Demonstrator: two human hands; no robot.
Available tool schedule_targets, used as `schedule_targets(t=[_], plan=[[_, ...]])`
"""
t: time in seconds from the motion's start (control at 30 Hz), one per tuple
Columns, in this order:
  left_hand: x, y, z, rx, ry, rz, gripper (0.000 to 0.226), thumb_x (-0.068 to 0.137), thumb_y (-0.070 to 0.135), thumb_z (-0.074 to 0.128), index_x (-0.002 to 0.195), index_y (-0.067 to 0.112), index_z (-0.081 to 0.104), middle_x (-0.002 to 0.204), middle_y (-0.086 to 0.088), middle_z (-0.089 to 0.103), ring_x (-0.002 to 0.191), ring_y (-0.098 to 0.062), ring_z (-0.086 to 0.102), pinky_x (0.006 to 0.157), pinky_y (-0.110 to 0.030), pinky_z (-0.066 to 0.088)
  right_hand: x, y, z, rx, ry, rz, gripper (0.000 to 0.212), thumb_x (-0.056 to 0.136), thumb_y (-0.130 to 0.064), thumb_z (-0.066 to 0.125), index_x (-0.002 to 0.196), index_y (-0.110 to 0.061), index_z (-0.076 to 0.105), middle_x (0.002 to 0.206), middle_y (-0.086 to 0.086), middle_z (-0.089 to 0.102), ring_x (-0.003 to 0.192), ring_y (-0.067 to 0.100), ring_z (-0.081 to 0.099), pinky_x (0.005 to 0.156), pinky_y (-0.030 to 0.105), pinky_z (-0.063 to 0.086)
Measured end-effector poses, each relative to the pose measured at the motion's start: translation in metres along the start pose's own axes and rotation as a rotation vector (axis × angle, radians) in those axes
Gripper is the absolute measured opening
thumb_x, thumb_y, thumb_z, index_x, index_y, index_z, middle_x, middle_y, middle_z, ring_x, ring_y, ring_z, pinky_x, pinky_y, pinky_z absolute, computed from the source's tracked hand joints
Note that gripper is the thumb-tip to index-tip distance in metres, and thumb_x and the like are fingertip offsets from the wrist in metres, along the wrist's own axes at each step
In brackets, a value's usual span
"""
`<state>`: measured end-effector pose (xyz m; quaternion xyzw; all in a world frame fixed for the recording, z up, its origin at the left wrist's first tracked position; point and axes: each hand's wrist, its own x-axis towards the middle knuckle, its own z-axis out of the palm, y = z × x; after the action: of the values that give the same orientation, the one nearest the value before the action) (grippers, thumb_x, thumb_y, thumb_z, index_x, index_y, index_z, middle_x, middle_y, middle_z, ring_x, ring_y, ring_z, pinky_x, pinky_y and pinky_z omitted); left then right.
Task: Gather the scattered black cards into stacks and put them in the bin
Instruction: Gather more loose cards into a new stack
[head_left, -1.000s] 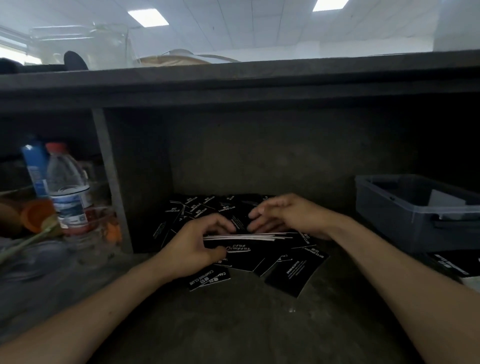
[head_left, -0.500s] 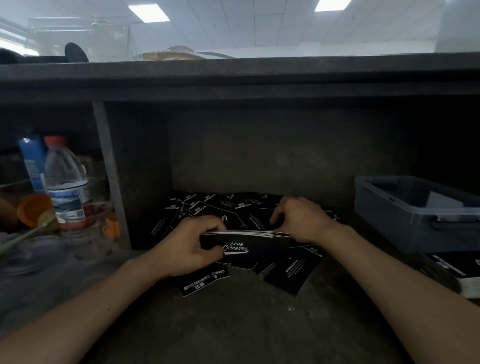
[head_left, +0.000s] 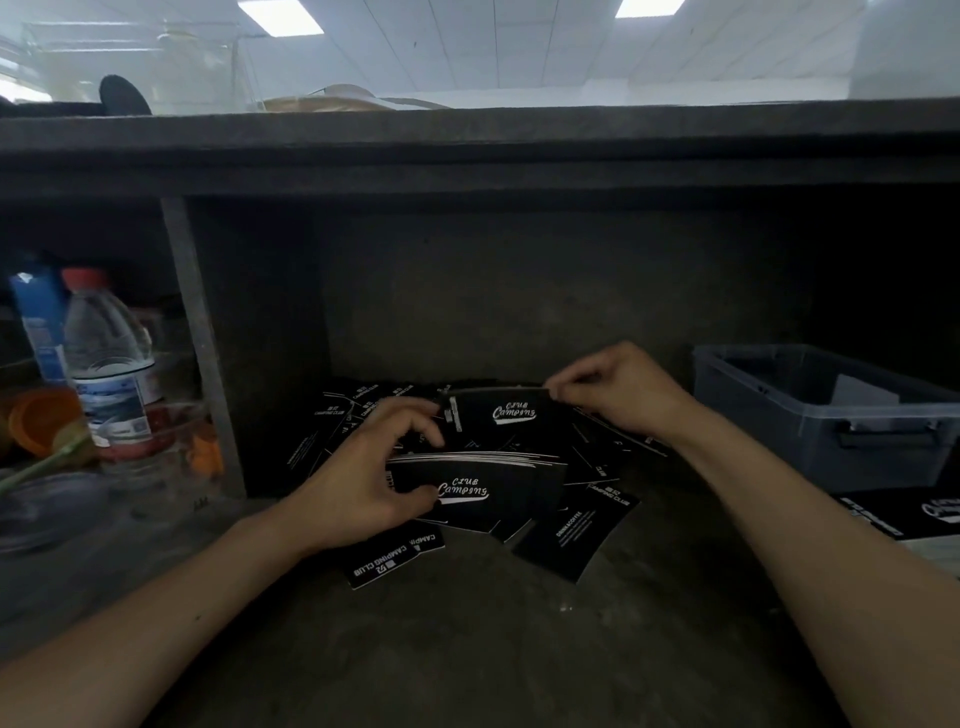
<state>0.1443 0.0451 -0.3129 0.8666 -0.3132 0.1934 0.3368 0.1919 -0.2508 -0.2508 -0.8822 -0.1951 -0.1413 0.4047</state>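
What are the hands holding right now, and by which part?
Left hand grips the card stack by its left end; right hand pinches a single card by its top right corner.

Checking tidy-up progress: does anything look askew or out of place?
Yes. Loose black cards lie at mixed angles, overlapping, on the shelf floor, outside the bin. The stack in the left hand is fanned, its edges uneven.
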Motion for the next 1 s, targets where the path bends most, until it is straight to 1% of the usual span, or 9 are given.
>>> schedule_targets(t=[0.07, 0.17, 0.2, 0.27, 0.33, 0.4, 0.63, 0.87, 1.0], plan=[[-0.001, 0.001, 0.000, -0.045, 0.015, -0.052, 0.062, 0.074, 0.018, 0.084, 0.120, 0.038, 0.049, 0.147, 0.019, 0.039, 0.135, 0.004, 0.041, 0.109, -0.021, 0.037, -0.006, -0.006, -0.011, 0.084, -0.298, 0.042, 0.017, 0.085, -0.014, 0.072, 0.102, -0.016, 0.076, 0.096, 0.000, 0.076, 0.090, 0.014, 0.069, 0.077, 0.022, 0.055], [-0.002, 0.004, 0.005, -0.166, -0.022, -0.062, 0.067, 0.078, 0.005, 0.081, 0.129, 0.031, 0.046, 0.129, 0.015, 0.060, 0.119, -0.005, 0.062, 0.099, -0.021, 0.049, -0.013, -0.008, -0.008, 0.160, -0.659, 0.147, 0.021, 0.091, -0.015, 0.065, 0.111, -0.015, 0.071, 0.110, 0.006, 0.073, 0.101, 0.016, 0.069, 0.085, 0.026, 0.056], [-0.003, 0.006, 0.007, -0.170, -0.041, -0.060, 0.059, 0.080, 0.002, 0.079, 0.125, 0.029, 0.051, 0.117, 0.012, 0.068, 0.109, -0.008, 0.068, 0.093, -0.021, 0.053, -0.011, -0.007, -0.004, 0.191, -0.613, 0.157, 0.020, 0.094, -0.015, 0.061, 0.111, -0.015, 0.070, 0.110, 0.006, 0.073, 0.102, 0.017, 0.069, 0.084, 0.026, 0.054], [-0.002, 0.009, 0.007, -0.124, -0.053, -0.048, 0.043, 0.083, 0.001, 0.076, 0.113, 0.028, 0.062, 0.103, 0.011, 0.073, 0.098, -0.008, 0.071, 0.086, -0.019, 0.054, -0.004, 0.001, 0.004, 0.121, -0.267, 0.157, 0.019, 0.097, -0.015, 0.056, 0.112, -0.013, 0.068, 0.111, 0.009, 0.072, 0.105, 0.024, 0.068, 0.083, 0.030, 0.053], [-0.002, 0.011, 0.006, -0.085, -0.046, -0.019, 0.034, 0.085, 0.001, 0.075, 0.106, 0.026, 0.067, 0.099, 0.012, 0.073, 0.094, -0.006, 0.070, 0.083, -0.015, 0.052, 0.001, 0.015, 0.008, -0.306, -0.007, 0.158, 0.030, 0.094, -0.033, 0.061, 0.117, -0.016, 0.067, 0.116, 0.007, 0.069, 0.109, 0.027, 0.064, 0.089, 0.033, 0.051], [-0.002, 0.013, 0.006, -0.072, -0.045, 0.002, 0.032, 0.085, 0.001, 0.074, 0.106, 0.024, 0.068, 0.098, 0.013, 0.073, 0.093, -0.006, 0.071, 0.082, -0.015, 0.052, 0.000, 0.028, 0.014, -0.613, -0.096, 0.235, 0.048, 0.084, -0.054, 0.066, 0.119, -0.020, 0.066, 0.118, 0.002, 0.066, 0.108, 0.022, 0.061, 0.087, 0.028, 0.048], [-0.002, 0.014, 0.005, -0.049, -0.044, 0.017, 0.032, 0.085, 0.002, 0.075, 0.108, 0.023, 0.068, 0.100, 0.013, 0.073, 0.096, -0.008, 0.070, 0.086, -0.024, 0.055, 0.004, 0.031, 0.009, -0.419, -0.159, 0.197, 0.033, 0.070, -0.018, 0.081, 0.103, -0.022, 0.074, 0.097, -0.005, 0.073, 0.087, 0.009, 0.065, 0.077, 0.019, 0.049], [-0.002, 0.014, 0.005, -0.036, -0.037, 0.034, 0.031, 0.083, 0.005, 0.077, 0.105, 0.026, 0.068, 0.101, 0.009, 0.069, 0.097, -0.011, 0.068, 0.086, -0.030, 0.054, 0.004, 0.016, -0.031, -0.259, 0.235, 0.094, 0.020, 0.075, -0.014, 0.074, 0.071, -0.032, 0.069, 0.070, -0.015, 0.068, 0.074, 0.005, 0.065, 0.077, 0.026, 0.054], [-0.002, 0.010, 0.005, -0.046, 0.013, -0.023, 0.060, 0.076, 0.018, 0.081, 0.127, 0.033, 0.052, 0.121, 0.011, 0.062, 0.117, -0.007, 0.060, 0.103, -0.028, 0.047, -0.009, -0.009, -0.037, 0.088, 0.012, 0.105, 0.023, 0.078, -0.005, 0.072, 0.077, -0.028, 0.076, 0.073, -0.007, 0.075, 0.069, 0.004, 0.065, 0.065, 0.015, 0.050]])
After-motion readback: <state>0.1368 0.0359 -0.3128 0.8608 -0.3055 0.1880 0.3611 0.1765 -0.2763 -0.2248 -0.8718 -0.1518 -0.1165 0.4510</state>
